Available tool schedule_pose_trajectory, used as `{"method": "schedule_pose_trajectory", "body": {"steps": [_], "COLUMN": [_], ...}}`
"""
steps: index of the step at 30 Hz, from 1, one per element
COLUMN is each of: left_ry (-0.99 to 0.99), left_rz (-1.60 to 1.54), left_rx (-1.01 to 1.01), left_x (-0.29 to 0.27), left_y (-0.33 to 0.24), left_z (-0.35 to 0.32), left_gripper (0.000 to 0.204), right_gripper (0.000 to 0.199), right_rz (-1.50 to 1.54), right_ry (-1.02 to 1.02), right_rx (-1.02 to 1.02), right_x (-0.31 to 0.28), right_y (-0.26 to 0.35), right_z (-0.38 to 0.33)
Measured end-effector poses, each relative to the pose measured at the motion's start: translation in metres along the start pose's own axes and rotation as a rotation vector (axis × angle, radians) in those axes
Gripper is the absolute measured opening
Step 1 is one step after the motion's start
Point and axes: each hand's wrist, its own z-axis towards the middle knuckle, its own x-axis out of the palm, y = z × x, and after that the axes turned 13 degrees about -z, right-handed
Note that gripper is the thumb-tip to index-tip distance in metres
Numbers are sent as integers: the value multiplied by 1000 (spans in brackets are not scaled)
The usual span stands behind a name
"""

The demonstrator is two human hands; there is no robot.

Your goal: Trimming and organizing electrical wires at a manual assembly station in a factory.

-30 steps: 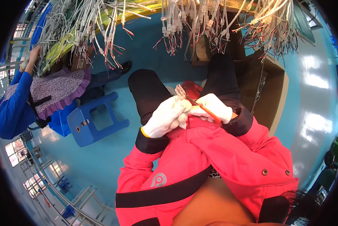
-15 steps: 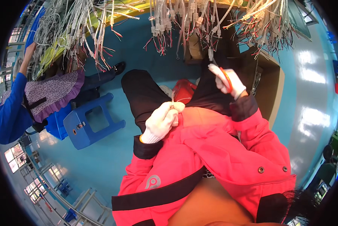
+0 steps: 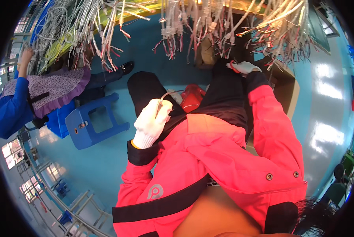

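My left hand (image 3: 151, 120), in a white glove, is closed in front of my lap. From its fingers a thin pale cable (image 3: 171, 93) curves out to the right. My right hand (image 3: 247, 68), gloved too, reaches forward over my right thigh, below the hanging cables. Its fingers wrap round the orange handle (image 3: 233, 66) of what look like scissors; their blades cannot be made out. Bundles of clear and white cables (image 3: 177, 27) with stripped red and white wire ends hang over the bench edge ahead.
An open cardboard box (image 3: 288, 85) stands right of my right leg. Between my legs lies something red (image 3: 192, 98). A blue plastic stool (image 3: 86, 128) stands on the left, beside a seated person in blue sleeves (image 3: 13, 108) and a patterned apron, whose hand is at the cables.
My right hand has moved forward with the orange-handled scissors, closer to the hanging cables. My left hand has shifted left and slightly forward, still closed on the cable.
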Motion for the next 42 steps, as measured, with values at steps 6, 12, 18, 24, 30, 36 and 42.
{"method": "schedule_pose_trajectory", "body": {"steps": [6,12,18,24,30,36,42], "left_ry": [-36,88,39,248,500,450,33], "left_rz": [-369,-454,-562,-728,-956,-797,-530], "left_rx": [-228,-15,156,280,278,50,332], "left_x": [-34,-61,-91,-112,-114,-120,-118], "left_y": [-30,-54,-66,-127,-138,-153,-53], "left_z": [9,18,-7,-34,-42,-5,42], "left_gripper": [19,49,55,47,39,59,51], "right_gripper": [43,31,24,6,35,6,18], "right_rz": [25,165,468,789,796,509,712], "right_ry": [-217,-222,-290,-197,-85,175,259], "right_rx": [-339,-414,-658,-786,-1098,-1271,-840], "right_x": [19,27,46,36,-4,-32,-52], "right_y": [-4,15,47,86,186,246,293], "right_z": [-51,-95,-103,-141,-213,-251,-262]}}
